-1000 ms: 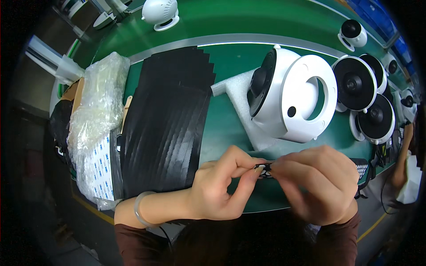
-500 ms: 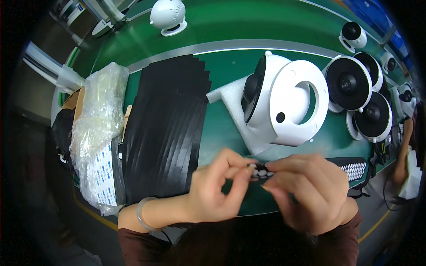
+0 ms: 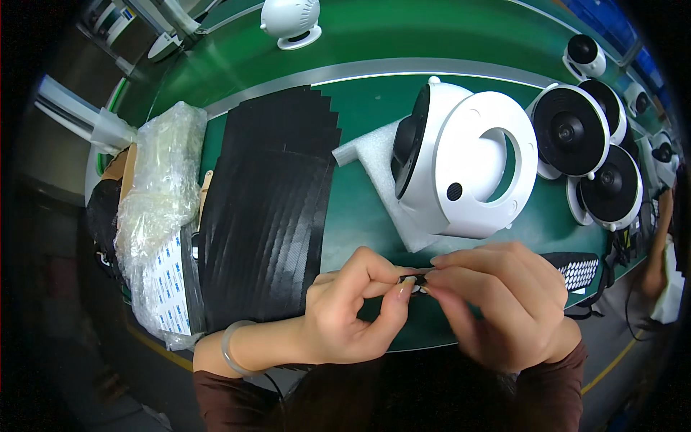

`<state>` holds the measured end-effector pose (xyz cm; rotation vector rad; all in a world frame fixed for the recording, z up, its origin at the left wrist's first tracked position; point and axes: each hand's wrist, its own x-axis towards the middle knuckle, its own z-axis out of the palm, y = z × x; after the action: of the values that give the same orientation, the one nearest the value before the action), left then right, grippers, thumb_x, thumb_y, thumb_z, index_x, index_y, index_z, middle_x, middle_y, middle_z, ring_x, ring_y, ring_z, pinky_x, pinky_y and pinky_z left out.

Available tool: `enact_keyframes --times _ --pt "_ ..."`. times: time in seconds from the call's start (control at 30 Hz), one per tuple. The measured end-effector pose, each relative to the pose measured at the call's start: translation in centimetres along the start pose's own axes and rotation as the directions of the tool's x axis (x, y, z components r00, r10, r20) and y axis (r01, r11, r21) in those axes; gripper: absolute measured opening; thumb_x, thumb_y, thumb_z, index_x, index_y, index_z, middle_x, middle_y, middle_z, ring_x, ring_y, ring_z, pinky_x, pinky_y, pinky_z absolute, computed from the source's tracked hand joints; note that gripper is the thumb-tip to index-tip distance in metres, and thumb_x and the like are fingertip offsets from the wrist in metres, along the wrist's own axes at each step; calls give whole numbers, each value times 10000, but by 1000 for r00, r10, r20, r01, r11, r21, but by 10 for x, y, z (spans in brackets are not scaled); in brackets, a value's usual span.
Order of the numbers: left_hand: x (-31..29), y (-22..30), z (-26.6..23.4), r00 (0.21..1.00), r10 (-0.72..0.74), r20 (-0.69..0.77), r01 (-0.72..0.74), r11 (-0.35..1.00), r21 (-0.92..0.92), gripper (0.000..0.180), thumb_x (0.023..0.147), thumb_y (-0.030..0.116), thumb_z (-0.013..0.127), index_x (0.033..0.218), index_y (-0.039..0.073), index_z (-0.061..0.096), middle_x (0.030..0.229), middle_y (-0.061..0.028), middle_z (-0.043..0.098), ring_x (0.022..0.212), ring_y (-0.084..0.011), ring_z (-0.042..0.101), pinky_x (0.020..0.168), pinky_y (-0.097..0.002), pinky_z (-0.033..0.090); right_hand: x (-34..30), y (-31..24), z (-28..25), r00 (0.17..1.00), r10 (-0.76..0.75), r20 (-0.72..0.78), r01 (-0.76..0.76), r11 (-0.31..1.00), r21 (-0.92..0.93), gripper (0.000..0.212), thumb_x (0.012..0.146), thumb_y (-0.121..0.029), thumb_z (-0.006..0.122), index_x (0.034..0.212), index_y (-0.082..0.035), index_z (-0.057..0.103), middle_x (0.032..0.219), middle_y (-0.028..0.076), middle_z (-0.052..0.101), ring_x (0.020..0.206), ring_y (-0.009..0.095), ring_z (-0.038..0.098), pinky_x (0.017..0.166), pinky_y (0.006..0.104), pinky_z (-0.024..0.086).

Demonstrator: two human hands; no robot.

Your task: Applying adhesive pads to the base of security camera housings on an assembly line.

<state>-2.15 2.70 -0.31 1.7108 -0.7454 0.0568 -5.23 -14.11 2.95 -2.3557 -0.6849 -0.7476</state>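
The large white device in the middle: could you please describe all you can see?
The large white device looks like glossy plastic: rounded body, black front facing left, small knob, flat round base with an off-centre opening and black patterned spot. It lies tipped, apparently resting on white foam.

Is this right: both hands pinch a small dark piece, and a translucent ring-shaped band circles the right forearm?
Wrong arm: the head view shows the translucent band on the left forearm; left hand and right hand pinch the dark piece.
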Motion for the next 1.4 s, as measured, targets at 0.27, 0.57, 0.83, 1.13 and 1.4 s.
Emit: enact_keyframes --times 0.27,0.57,0.83,1.13,1.4 --pt "0 -2 1 999 39 -20 -38 999 16 69 752 -17 581 784 -33 522 592 -72 602 471 -93 559 456 -199 422 1 -1 -3 999 5 48 -7 1000 29 169 623 -2 648 783 19 596 756 96 601 606 187 578 492 243 464" --pt "0 0 1 999 45 -30 -44 999 21 71 749 -8 587 769 -29 522 591 -71 602 474 -108 571 452 -203 427 1 -5 -2 1000 31 -5 -31 999 27 172 606 1 667 758 21 590 750 96 598 607 192 574 514 252 475" --pt "2 2 0 998 59 -8 -58 996 71 68 746 -9 584 763 -29 522 603 -80 608 488 -125 588 461 -208 438 6 -4 -4 992 117 41 -121 988 91 161 595 -10 665 734 -6 583 707 76 583 579 199 566 484 268 455" --pt "2 3 0 999 -8 -40 11 997 74 77 748 -22 576 790 -31 512 604 -78 607 503 -122 589 473 -204 437 13 -10 -16 966 173 191 -194 976 95 131 604 -14 675 691 -34 579 790 90 620 660 209 599 585 265 463" --pt "11 4 -5 991 48 123 -71 978 196 367 741 -81 490 1107 -109 489 730 -133 636 466 -85 533 488 -178 421 -13 28 -30 696 709 -112 -576 645 503 67 750 13 583 807 48 587 1008 173 591 869 166 586 748 256 463"
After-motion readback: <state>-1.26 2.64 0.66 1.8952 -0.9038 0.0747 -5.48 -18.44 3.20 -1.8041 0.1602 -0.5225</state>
